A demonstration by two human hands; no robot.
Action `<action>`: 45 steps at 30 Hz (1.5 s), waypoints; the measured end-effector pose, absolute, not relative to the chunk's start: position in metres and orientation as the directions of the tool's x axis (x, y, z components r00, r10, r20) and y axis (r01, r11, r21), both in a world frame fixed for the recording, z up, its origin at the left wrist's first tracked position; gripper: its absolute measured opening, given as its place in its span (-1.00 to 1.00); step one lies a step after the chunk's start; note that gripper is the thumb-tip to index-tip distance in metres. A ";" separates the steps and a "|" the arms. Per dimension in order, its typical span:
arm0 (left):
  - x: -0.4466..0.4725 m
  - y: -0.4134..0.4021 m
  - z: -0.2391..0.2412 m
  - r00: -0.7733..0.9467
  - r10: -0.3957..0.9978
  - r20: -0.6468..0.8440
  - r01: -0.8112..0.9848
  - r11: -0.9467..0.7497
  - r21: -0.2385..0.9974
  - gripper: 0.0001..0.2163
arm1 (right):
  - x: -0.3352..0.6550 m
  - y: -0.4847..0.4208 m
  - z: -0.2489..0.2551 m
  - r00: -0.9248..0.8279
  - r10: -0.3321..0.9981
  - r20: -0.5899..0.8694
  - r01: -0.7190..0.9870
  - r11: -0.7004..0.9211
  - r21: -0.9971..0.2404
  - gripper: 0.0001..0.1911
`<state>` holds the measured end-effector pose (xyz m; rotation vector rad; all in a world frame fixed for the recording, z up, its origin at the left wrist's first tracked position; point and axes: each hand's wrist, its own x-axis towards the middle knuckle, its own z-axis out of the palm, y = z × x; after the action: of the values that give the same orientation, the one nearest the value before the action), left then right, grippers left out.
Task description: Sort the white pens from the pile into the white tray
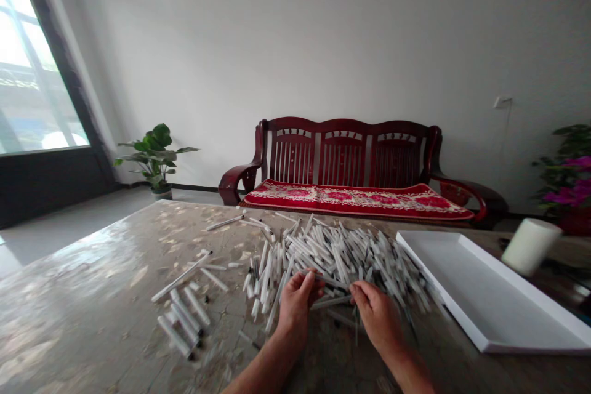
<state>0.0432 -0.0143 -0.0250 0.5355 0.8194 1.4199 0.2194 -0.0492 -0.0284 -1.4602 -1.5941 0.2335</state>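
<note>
A big heap of thin white pen-like tubes [337, 255] lies across the middle of a marble table [92, 308]. My left hand [298, 297] rests at the near edge of the heap with its fingers curled around a few tubes. My right hand [376, 311] is just to the right of it, fingers bent and pinching tubes at the heap's edge. A few finished-looking tubes with dark tips [184, 317] lie in a small separate group to the left. One long thin tube [181, 277] lies slantwise beside them.
A shallow white tray [484, 295] sits on the table to the right, with a white cup [530, 246] beyond it. Behind the table stands a dark wooden bench with a red cushion [355, 197]. Potted plants stand at the left [154, 157] and right [572, 178].
</note>
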 end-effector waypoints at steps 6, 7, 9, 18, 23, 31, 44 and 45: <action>0.044 -0.015 -0.023 -0.053 0.980 -0.192 -0.665 0.109 0.738 -0.50 | 0.221 -0.047 -0.032 0.152 0.820 0.552 0.666 0.327 -0.670 -0.73; 0.044 -0.015 -0.023 -0.052 0.980 -0.192 -0.668 0.109 0.736 -0.50 | 0.221 -0.047 -0.032 0.150 0.822 0.549 0.673 0.322 -0.666 -0.71; 0.045 -0.015 -0.023 -0.048 0.981 -0.188 -0.668 0.108 0.736 -0.50 | 0.222 -0.048 -0.032 0.153 0.828 0.539 0.699 0.295 -0.652 -0.65; 0.047 -0.013 -0.026 -0.065 0.976 -0.208 -0.677 0.110 0.728 -0.50 | 0.224 -0.046 -0.033 0.156 0.780 0.605 0.723 0.328 -0.608 -0.69; 0.047 -0.014 -0.025 -0.049 0.979 -0.200 -0.673 0.116 0.731 -0.52 | 0.225 -0.046 -0.032 0.156 0.818 0.553 0.758 0.260 -0.598 -0.59; 0.045 -0.010 -0.028 -0.094 0.971 -0.220 -0.666 0.103 0.739 -0.54 | 0.228 -0.043 -0.036 0.150 0.787 0.599 0.798 0.261 -0.543 -0.74; 0.047 -0.012 -0.026 -0.083 0.973 -0.218 -0.655 0.111 0.748 -0.52 | 0.228 -0.045 -0.028 0.051 0.747 0.662 0.790 0.376 -0.485 -0.76; 0.047 -0.012 -0.025 -0.081 0.972 -0.219 -0.653 0.114 0.749 -0.52 | 0.227 -0.045 -0.028 0.051 0.748 0.662 0.790 0.376 -0.485 -0.75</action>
<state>0.0470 -0.0118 -0.0253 0.4820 0.8592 1.4367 0.2270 -0.0453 -0.0283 -1.3727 -1.6929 -0.0552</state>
